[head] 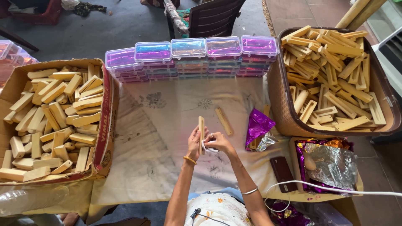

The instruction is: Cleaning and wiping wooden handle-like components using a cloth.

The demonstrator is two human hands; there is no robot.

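My left hand (pixel 194 143) holds a short pale wooden stick (pixel 201 127) upright above the cloth-covered table (pixel 159 125). My right hand (pixel 218 142) is beside it, fingers closed on a small white piece (pixel 207 147) pressed against the stick's lower end. A second wooden stick (pixel 223 121) lies flat on the cloth just beyond my hands. A crumpled purple foil wrapper (pixel 258 125) lies to the right of my right hand.
A cardboard box (pixel 105 125) full of wooden sticks sits on the left; a brown case (pixel 278 100) full of them on the right. Stacks of clear plastic boxes (pixel 188 50) with purple foil line the far edge. A tray of foil (pixel 331 165), a dark phone (pixel 283 173) and a white cable (pixel 335 190) lie at lower right.
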